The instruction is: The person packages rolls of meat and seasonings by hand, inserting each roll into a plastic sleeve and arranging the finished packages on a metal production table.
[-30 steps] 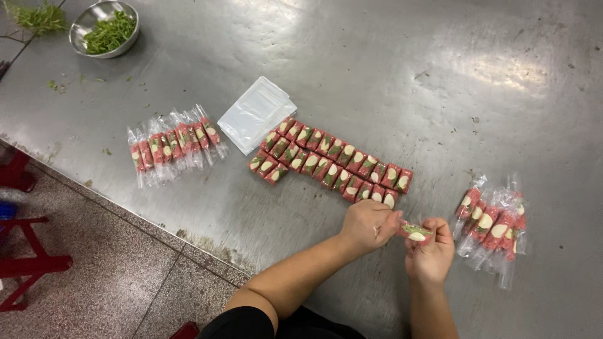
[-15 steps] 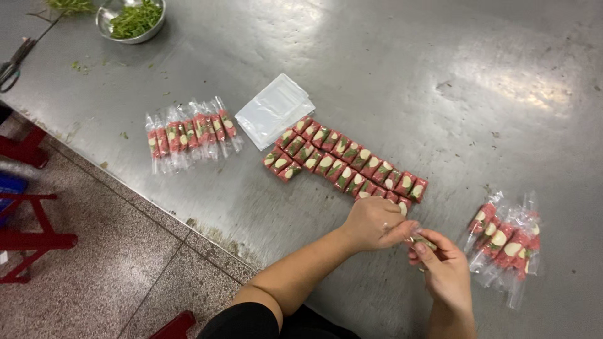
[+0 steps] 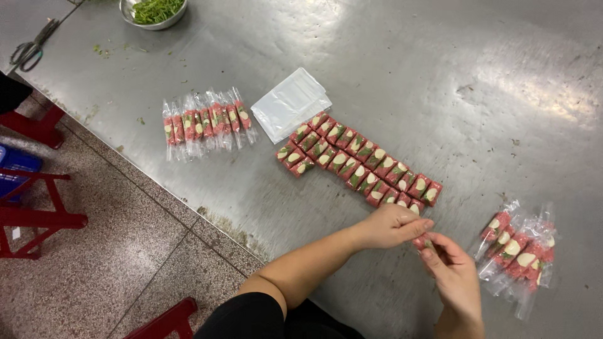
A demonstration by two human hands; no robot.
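Left hand [image 3: 392, 226] and right hand [image 3: 453, 276] fingertips together pinching one red roll [image 3: 422, 242], unwrapped rolls [image 3: 355, 163] at eleven o'clock, bagged rolls [image 3: 518, 251] at three o'clock

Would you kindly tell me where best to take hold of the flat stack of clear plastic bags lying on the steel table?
Probably grip the stack of clear plastic bags at its upper right corner, coming from the far side. It lies flat on the steel table, so a pinch needs a free edge; its near edge sits close against the rows of red pieces.
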